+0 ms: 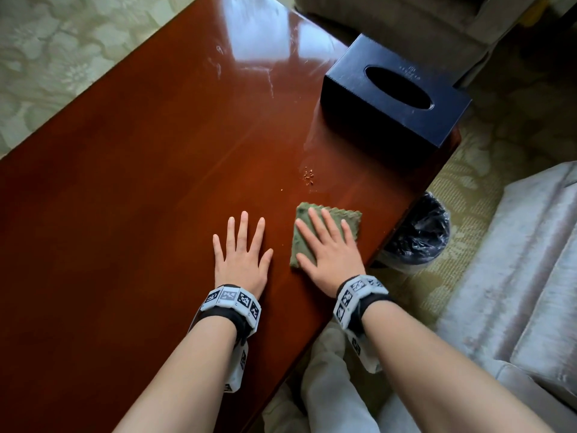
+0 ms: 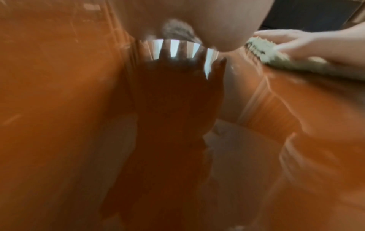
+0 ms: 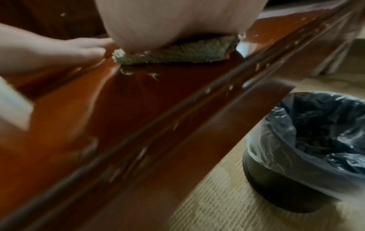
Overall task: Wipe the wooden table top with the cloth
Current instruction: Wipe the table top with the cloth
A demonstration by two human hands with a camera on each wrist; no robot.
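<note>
A glossy red-brown wooden table point(image 1: 140, 170) fills the head view. A folded green cloth point(image 1: 349, 218) lies near its right edge, and my right hand point(image 1: 327, 245) presses flat on it with straight fingers. My left hand point(image 1: 242, 248) rests flat on the bare wood just left of the cloth, fingers spread. A small scatter of crumbs point(image 1: 309, 175) sits beyond the cloth. The right wrist view shows the cloth point(image 3: 177, 53) under my palm and more crumbs point(image 3: 138, 73) in front of it. The left wrist view shows the cloth point(image 2: 276, 56) under my right hand point(image 2: 306, 43).
A dark blue tissue box point(image 1: 396, 92) stands at the table's far right edge. A black bin with a plastic liner point(image 1: 418, 232) sits on the carpet right beside the table edge. Pale smears point(image 1: 268, 73) mark the far tabletop. A light sofa point(image 1: 530, 260) stands at right.
</note>
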